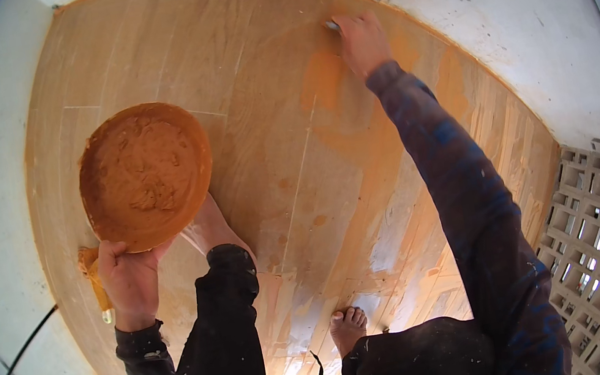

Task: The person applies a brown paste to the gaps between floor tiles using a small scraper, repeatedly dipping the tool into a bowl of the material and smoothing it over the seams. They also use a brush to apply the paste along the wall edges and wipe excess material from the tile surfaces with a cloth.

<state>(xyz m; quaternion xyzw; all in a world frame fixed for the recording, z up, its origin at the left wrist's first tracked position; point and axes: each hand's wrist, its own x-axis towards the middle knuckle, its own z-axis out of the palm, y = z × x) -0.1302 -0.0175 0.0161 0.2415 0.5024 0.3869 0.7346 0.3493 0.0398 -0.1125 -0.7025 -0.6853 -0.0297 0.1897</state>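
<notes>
Holding up a round bowl [100, 208] of thick orange-brown paste [147, 167] in the left hand [131, 279], gripped at its near rim, over the left side of a wood-patterned floor [255, 140]. Gripping a small tool [332, 26], mostly hidden, in the closed right hand [365, 42], near the floor's far right edge, beside an orange smear [321, 77]. Crouching, with an orange-coated handled thing [99, 288] near the left edge, just beside the left hand.

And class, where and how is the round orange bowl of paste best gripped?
Likely the round orange bowl is best held by its near rim, coming from the near side, as the left hand does: thick orange paste covers its wide, open inside, leaving the edge.
</notes>
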